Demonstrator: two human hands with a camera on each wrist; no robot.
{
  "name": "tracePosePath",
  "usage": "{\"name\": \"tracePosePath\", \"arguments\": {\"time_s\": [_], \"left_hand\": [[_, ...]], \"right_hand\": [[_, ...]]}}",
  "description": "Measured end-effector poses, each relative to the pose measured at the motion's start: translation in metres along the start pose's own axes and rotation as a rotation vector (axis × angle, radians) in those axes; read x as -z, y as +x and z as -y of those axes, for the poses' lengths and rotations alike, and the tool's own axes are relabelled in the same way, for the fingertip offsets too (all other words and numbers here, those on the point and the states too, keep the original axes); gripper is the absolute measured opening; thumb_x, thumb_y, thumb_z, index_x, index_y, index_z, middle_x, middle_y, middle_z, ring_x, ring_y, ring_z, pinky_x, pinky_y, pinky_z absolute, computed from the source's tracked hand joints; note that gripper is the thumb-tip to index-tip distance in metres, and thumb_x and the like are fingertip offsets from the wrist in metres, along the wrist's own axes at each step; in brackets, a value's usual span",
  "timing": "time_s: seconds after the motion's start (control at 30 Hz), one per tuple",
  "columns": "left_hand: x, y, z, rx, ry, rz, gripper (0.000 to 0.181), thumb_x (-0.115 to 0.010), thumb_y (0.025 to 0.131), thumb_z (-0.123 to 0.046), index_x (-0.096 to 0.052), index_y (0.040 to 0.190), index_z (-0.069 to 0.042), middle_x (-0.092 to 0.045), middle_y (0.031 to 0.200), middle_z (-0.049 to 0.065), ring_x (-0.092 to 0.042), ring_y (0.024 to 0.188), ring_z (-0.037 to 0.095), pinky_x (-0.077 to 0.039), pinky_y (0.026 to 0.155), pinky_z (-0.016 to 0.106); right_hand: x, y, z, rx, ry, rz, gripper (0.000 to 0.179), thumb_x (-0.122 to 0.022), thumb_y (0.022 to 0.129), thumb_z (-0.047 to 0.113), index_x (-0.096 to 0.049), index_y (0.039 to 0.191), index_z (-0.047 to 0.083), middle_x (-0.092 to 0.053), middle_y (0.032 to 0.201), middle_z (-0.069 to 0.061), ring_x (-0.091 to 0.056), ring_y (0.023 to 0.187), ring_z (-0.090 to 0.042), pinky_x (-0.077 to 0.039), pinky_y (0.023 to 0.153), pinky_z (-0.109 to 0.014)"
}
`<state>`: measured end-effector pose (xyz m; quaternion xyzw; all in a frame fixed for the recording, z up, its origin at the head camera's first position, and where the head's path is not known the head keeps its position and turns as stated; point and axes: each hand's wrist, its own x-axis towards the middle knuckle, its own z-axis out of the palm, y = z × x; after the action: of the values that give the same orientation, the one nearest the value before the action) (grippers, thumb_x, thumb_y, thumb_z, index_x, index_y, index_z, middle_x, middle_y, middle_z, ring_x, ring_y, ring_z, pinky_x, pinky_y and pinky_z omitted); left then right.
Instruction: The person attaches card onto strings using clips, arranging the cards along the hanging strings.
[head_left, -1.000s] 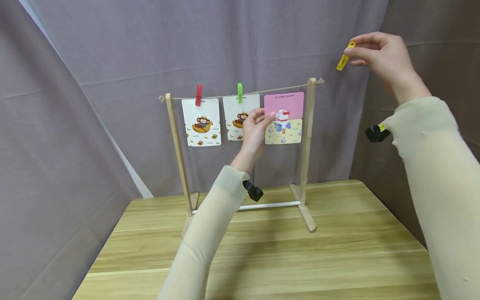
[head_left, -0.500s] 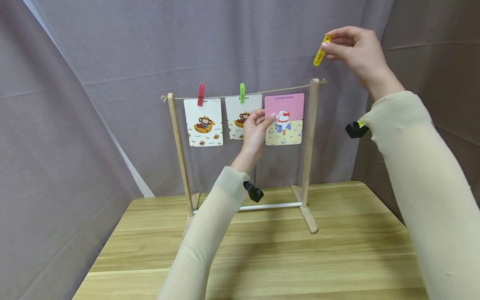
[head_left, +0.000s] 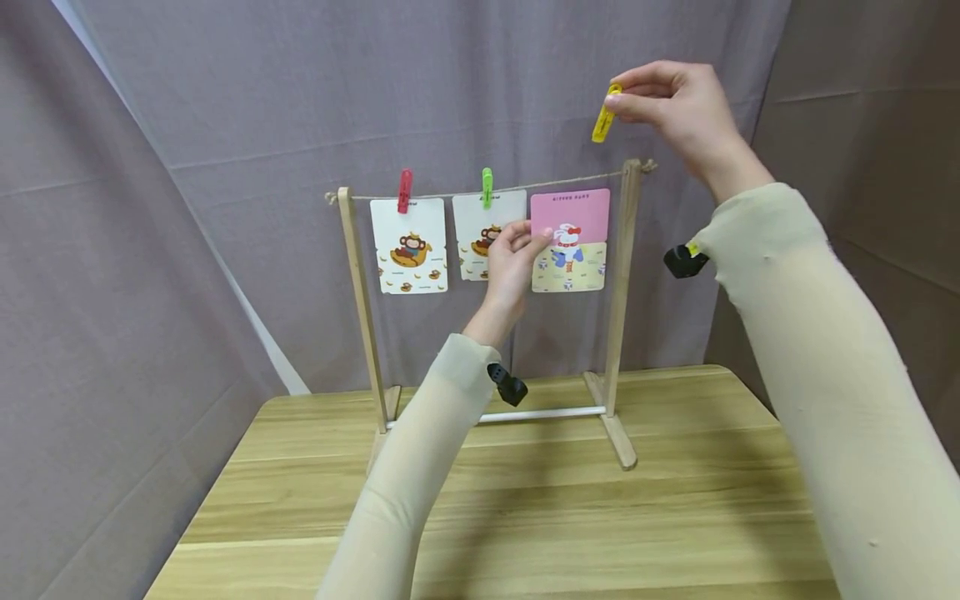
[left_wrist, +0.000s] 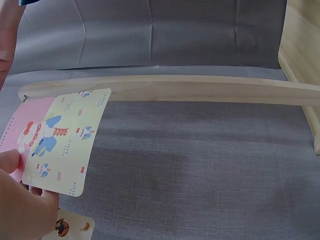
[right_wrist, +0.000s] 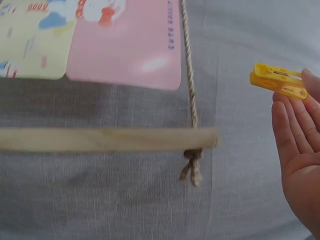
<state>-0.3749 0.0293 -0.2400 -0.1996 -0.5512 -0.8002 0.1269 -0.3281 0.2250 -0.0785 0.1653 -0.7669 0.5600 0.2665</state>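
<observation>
My left hand (head_left: 512, 271) pinches the left edge of a pink and yellow card (head_left: 571, 217) printed with a white rabbit. The card's top edge sits just below the rope (head_left: 573, 180), near the right post. Up and to the right, my right hand (head_left: 686, 104) holds a yellow clothespin (head_left: 604, 119) between thumb and fingers, its free end pointing down. In the right wrist view the clothespin (right_wrist: 277, 80) is apart from both rope and card. Two white monkey cards hang further left, one under a red clothespin (head_left: 405, 191), the other under a green clothespin (head_left: 487, 188).
A wooden stand holds the rope between its left post (head_left: 361, 308) and right post (head_left: 622, 292). A white bar (head_left: 543, 413) joins its feet on the wooden table (head_left: 562, 517). Grey curtains (head_left: 262, 100) hang behind and at both sides.
My right hand has moved left with the yellow clothespin, from beyond the right post to above the card's right part. The left hand and its card have stayed nearly still.
</observation>
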Motion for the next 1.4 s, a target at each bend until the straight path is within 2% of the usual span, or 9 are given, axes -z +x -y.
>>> {"name": "tracePosePath", "arguments": {"time_s": [0.17, 0.4, 0.73, 1.0, 1.13, 1.27, 1.4], "left_hand": [[0.000, 0.000, 0.001, 0.002, -0.002, 0.001, 0.022, -0.073, 0.091, -0.003, -0.064, 0.110, 0.001, -0.071, 0.092, 0.006, -0.065, 0.082, 0.012, -0.053, 0.081, 0.025], [0.000, 0.000, 0.002, 0.000, 0.003, 0.005, 0.022, -0.073, 0.091, -0.004, -0.065, 0.110, 0.002, -0.072, 0.095, 0.009, -0.065, 0.083, 0.012, -0.053, 0.082, 0.025], [0.001, 0.000, 0.002, 0.000, 0.005, 0.000, 0.022, -0.074, 0.090, -0.005, -0.065, 0.109, 0.001, -0.073, 0.096, 0.011, -0.065, 0.082, 0.012, -0.053, 0.081, 0.025], [0.001, 0.000, 0.003, -0.008, 0.012, 0.004, 0.026, -0.074, 0.090, -0.005, -0.064, 0.113, 0.003, -0.073, 0.099, 0.014, -0.066, 0.082, 0.013, -0.053, 0.081, 0.025], [0.000, -0.002, 0.003, 0.000, 0.036, 0.003, 0.028, -0.074, 0.090, -0.007, -0.064, 0.115, 0.002, -0.073, 0.100, 0.014, -0.065, 0.081, 0.013, -0.053, 0.079, 0.025], [0.000, -0.002, 0.003, 0.003, 0.044, 0.003, 0.028, -0.074, 0.090, -0.007, -0.064, 0.115, 0.002, -0.073, 0.098, 0.012, -0.065, 0.081, 0.013, -0.053, 0.078, 0.025], [0.000, -0.001, 0.004, 0.009, 0.014, 0.008, 0.025, -0.075, 0.090, -0.006, -0.065, 0.112, 0.001, -0.072, 0.093, 0.009, -0.065, 0.080, 0.013, -0.053, 0.077, 0.024]], "right_hand": [[-0.006, 0.002, 0.005, -0.018, 0.052, 0.014, 0.035, -0.082, 0.085, 0.023, -0.074, 0.116, 0.009, -0.071, 0.102, 0.003, -0.065, 0.093, -0.013, -0.049, 0.092, -0.019], [-0.011, 0.002, 0.009, -0.018, 0.080, 0.001, 0.033, -0.082, 0.085, 0.023, -0.075, 0.114, 0.008, -0.072, 0.101, 0.003, -0.065, 0.093, -0.013, -0.048, 0.095, -0.021], [-0.016, 0.004, 0.010, -0.047, 0.135, -0.021, 0.029, -0.084, 0.082, 0.022, -0.078, 0.106, 0.007, -0.072, 0.098, 0.001, -0.066, 0.089, -0.014, -0.049, 0.088, -0.021], [-0.023, 0.005, 0.003, -0.063, 0.048, 0.005, 0.029, -0.081, 0.085, 0.026, -0.077, 0.108, 0.009, -0.071, 0.098, 0.004, -0.066, 0.089, -0.013, -0.049, 0.090, -0.023], [-0.029, 0.007, -0.002, -0.068, 0.036, 0.018, 0.025, -0.082, 0.085, 0.023, -0.078, 0.105, 0.010, -0.073, 0.093, 0.005, -0.068, 0.086, -0.013, -0.051, 0.085, -0.022], [-0.035, 0.009, -0.007, -0.068, 0.020, 0.041, 0.021, -0.082, 0.085, 0.020, -0.078, 0.103, 0.009, -0.074, 0.089, 0.006, -0.068, 0.084, -0.012, -0.053, 0.083, -0.021], [-0.038, 0.009, -0.011, -0.076, -0.009, 0.055, 0.020, -0.082, 0.086, 0.021, -0.078, 0.103, 0.010, -0.074, 0.087, 0.008, -0.069, 0.082, -0.012, -0.051, 0.084, -0.023]]}}
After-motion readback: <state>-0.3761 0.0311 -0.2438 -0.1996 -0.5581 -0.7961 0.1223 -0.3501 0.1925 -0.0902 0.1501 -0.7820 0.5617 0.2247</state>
